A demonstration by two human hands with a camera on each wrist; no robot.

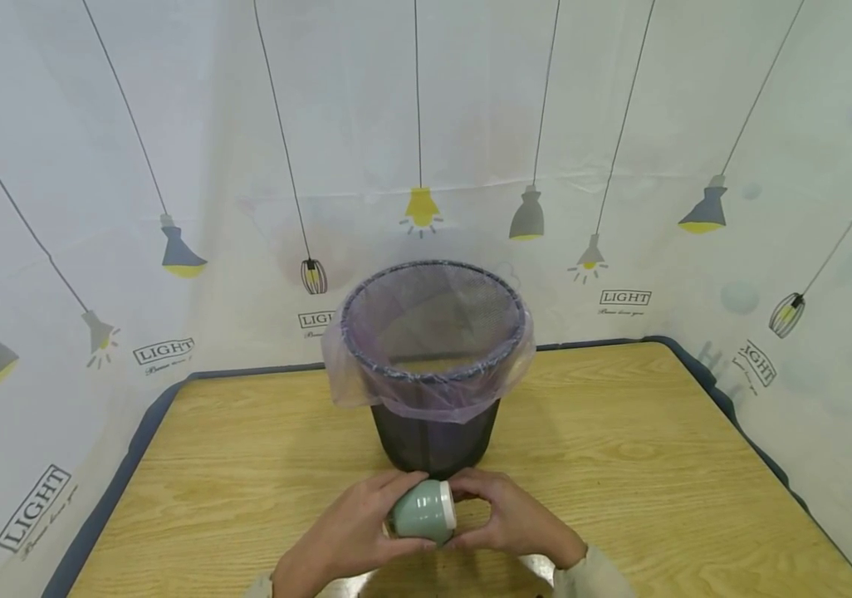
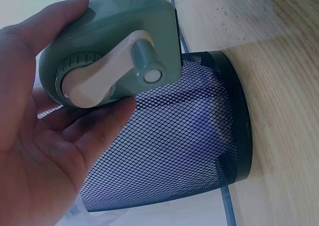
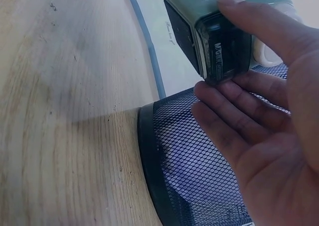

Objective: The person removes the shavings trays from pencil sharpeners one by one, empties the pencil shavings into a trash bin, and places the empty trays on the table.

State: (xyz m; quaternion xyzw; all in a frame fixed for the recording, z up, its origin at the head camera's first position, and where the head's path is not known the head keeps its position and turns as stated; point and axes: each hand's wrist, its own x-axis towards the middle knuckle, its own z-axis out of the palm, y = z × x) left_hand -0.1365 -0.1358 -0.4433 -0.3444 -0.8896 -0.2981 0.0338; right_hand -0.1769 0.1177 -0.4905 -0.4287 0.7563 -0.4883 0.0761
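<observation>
A green hand-crank pencil sharpener (image 1: 423, 512) is held between both hands at the front of the table, just before the waste bin. My left hand (image 1: 357, 525) grips one side of it, thumb along one edge and fingers beneath. In the left wrist view its white crank arm (image 2: 107, 69) and green knob (image 2: 148, 61) face the camera. My right hand (image 1: 510, 515) pinches the other end with thumb and fingertips. The right wrist view shows a dark see-through shavings drawer (image 3: 229, 49) in the sharpener's body, close to the right fingertips.
A dark mesh waste bin (image 1: 433, 436) stands on the wooden table (image 1: 620, 448), directly beyond the hands. A thin purple bag (image 1: 433, 403) lines it and folds over its rim. Small dark specks dot the tabletop. A cloth printed with lamps (image 1: 426, 108) hangs behind.
</observation>
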